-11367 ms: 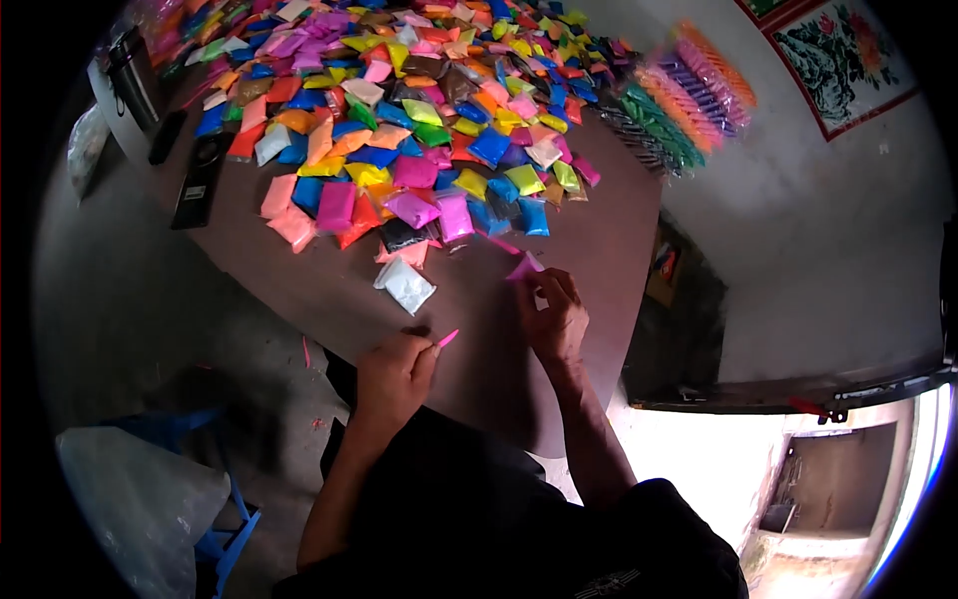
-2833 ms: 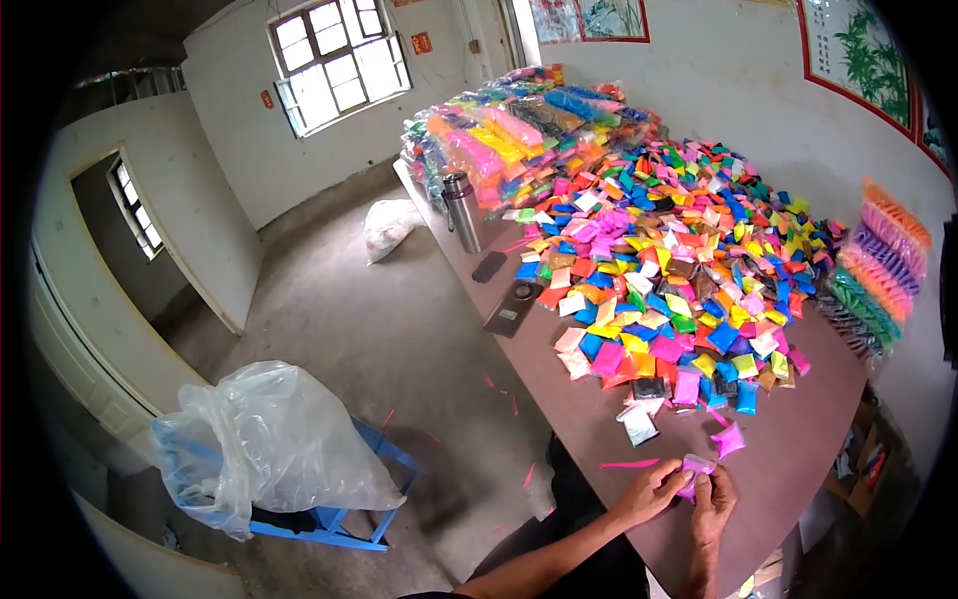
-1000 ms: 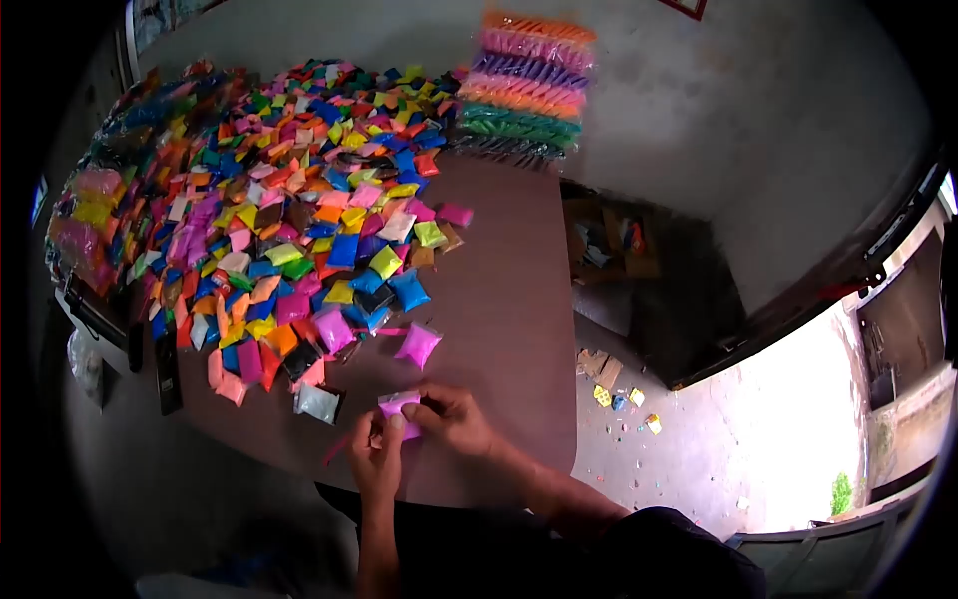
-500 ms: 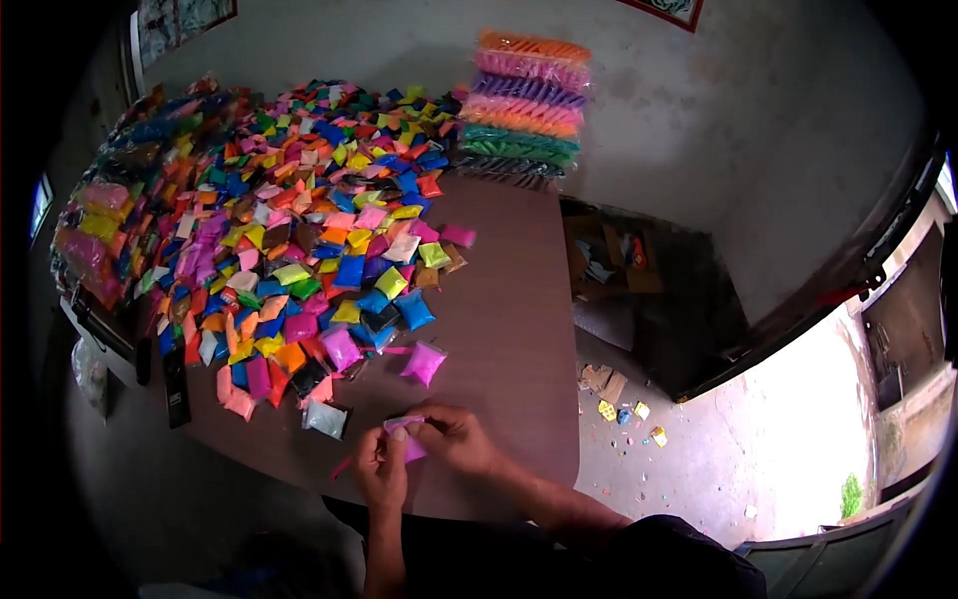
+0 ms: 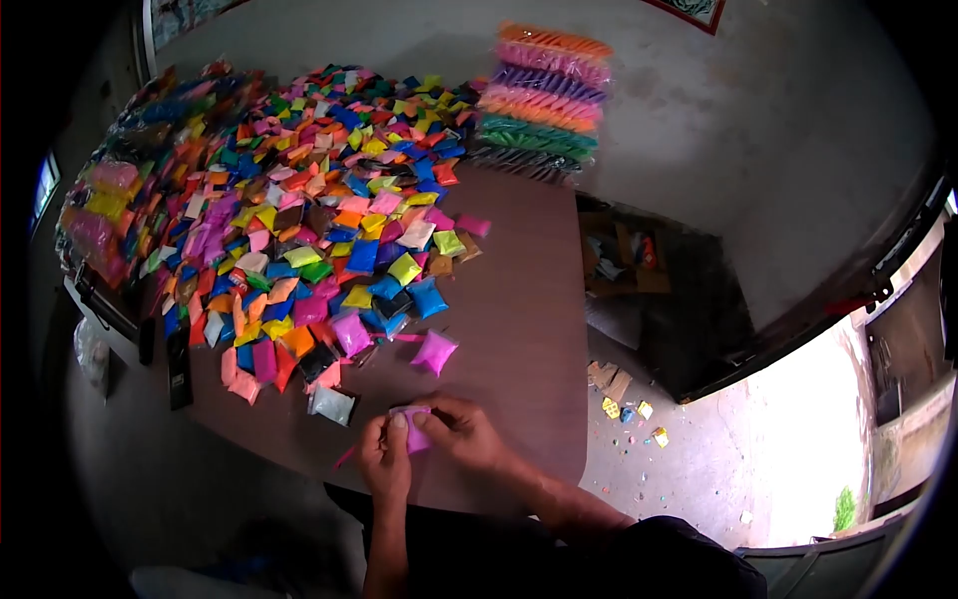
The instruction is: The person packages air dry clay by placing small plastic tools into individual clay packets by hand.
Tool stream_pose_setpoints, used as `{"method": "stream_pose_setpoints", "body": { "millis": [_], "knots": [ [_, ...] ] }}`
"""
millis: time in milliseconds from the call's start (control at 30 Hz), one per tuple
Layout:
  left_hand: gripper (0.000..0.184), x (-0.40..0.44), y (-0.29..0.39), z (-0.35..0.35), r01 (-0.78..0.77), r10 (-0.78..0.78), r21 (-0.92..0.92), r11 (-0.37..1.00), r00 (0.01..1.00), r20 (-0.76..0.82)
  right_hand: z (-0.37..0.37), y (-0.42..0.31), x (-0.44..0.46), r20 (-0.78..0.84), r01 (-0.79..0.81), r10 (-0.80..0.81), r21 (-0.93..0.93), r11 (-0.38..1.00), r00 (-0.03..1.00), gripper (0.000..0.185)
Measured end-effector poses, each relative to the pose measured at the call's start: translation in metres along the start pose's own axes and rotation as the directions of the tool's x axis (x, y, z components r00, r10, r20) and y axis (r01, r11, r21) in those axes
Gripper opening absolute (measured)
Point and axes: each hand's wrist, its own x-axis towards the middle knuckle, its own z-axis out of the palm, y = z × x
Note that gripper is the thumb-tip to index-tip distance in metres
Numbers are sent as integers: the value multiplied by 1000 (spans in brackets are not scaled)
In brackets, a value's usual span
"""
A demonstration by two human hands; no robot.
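You have 2 hands together over the near edge of the worktop [image 5: 529,309], both closed on the same magenta packet [image 5: 414,430]. Your left hand [image 5: 385,457] pinches its left side, thumb lying on the face of the packet. Your right hand [image 5: 463,433] pinches the right side with thumb and bent fingers, so the packet sits between your 2 thumbs, above the worktop. Whether it touches the surface, you cannot tell from this view.

Just beyond your hands, 1 loose pink packet [image 5: 434,352] lies flat, apart from the heap. A white packet [image 5: 331,405] lies to the left of it, near your left hand and close to the front of the heap. A thin pink strip [image 5: 344,457] shows just beside your left hand.

The heap of small coloured packets [image 5: 319,215] spreads over the far and left parts of the worktop, with larger clear bags [image 5: 110,215] at its left. A stack of bundles [image 5: 547,100] in orange, pink, purple, green and dark bands stands at the far right corner, near the wall. A flat black object [image 5: 179,369] lies along the left edge.
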Motion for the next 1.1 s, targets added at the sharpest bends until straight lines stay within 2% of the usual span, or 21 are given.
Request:
{"method": "stream_pose_setpoints", "body": {
  "millis": [33, 67, 133, 233, 367, 433, 533, 567, 633, 700, 767, 833, 933, 1067, 1100],
  "knots": [
    [23, 1, 2, 2, 29, -30, -76, 997, 1000, -7, 1, 0, 0, 3, -2, 2, 2, 1000, 1000, 23],
    [23, 1, 6, 3, 30, -31, -74, 997, 999, -10, 1, 0, 1, -52, 10, -9, 5, 1000, 999, 22],
    [24, 1, 15, 1, 16, -22, 65, 998, 995, 94, 0, 2, 0, -125, -16, 17, 7, 1000, 992, 23],
    [26, 2, 17, -6, 21, -46, 149, 989, 984, 170, 0, 3, 0, -131, 11, -13, -19, 1000, 991, 23],
    [26, 2, 17, -1, 8, -23, 124, 992, 992, 121, 0, -1, 0, -96, -21, 17, -37, 999, 995, 23],
    [25, 0, 14, -1, -56, 43, 143, 988, 995, 86, -1, -1, 1, -61, -17, 14, -51, 999, 998, 23],
    [23, -1, 16, -5, -4, -20, 168, 986, 990, 138, 1, -9, 1, -94, -5, 2, -28, 1000, 996, 22],
    [23, 0, 18, -2, 4, -28, 165, 986, 988, 149, 0, -7, 1, -106, -13, 10, -31, 999, 994, 22],
    [23, 2, 23, 6, -53, 54, -8, 999, 991, 122, -3, -8, 4, -118, -27, 23, -27, 999, 993, 21],
    [22, 1, 18, 2, -19, 21, -17, 1000, 983, 181, -7, -9, 2, -139, -87, 84, -20, 996, 987, 20],
    [22, 0, 10, -1, 48, -54, 33, 998, 973, 222, -5, -1, 5, -150, -6, 5, -8, 1000, 989, 19],
    [23, 0, 7, -2, 76, -78, 18, 997, 975, 208, -4, -4, 5, -136, 4, -8, -33, 999, 991, 21],
    [23, -1, 4, -5, 34, -48, 88, 996, 985, 168, -3, -15, 2, -84, -106, 107, 16, 994, 991, 27],
    [23, -2, 7, 0, 67, -81, 83, 994, 981, 178, -7, -7, 3, -87, -104, 105, 17, 994, 991, 25],
    [23, -3, 10, 4, 110, -110, 10, 994, 979, 171, -8, -2, 5, -105, -64, 70, 57, 996, 992, 24]
  ]
}}
